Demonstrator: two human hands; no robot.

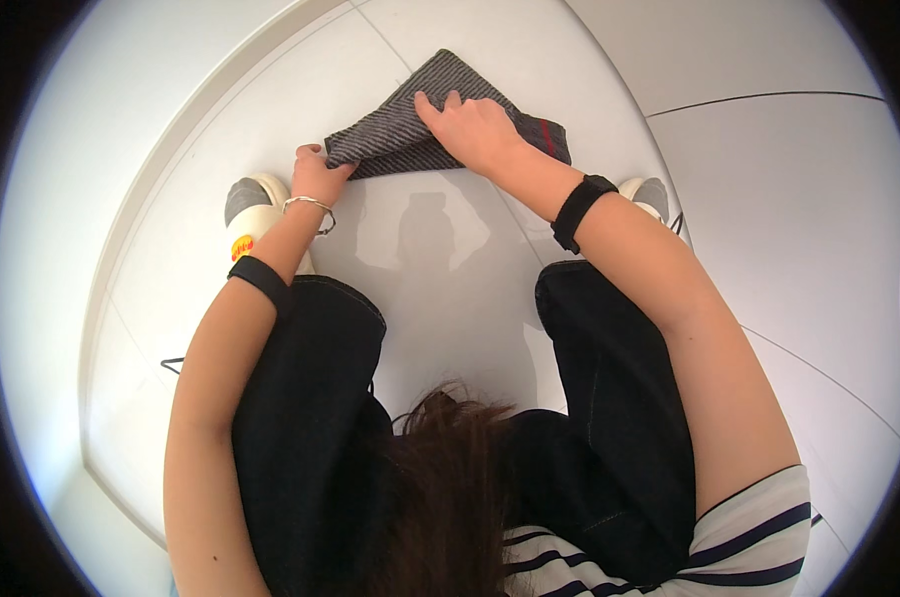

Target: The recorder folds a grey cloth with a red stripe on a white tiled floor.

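A dark grey, diagonally striped cloth [450, 74] lies folded on the white tiled floor [562, 67] in front of me. Its right end carries a thin red line. My left hand [319, 175] pinches the cloth's left corner, with the thumb on the near side. Across the middle of the cloth rests my right hand [476, 130], palm down. Two of its digits stretch apart over the upper layer; the others bend out of sight beneath the hand. Along the near side, a gap shows between the upper and lower layers.
My shoes, a left one [256, 224] and a right one [648, 195], stand on either side of the cloth. A raised white border [140, 175] curves along the left. Grey panels [763, 164] lie to the right. My bent knees and hair fill the lower view.
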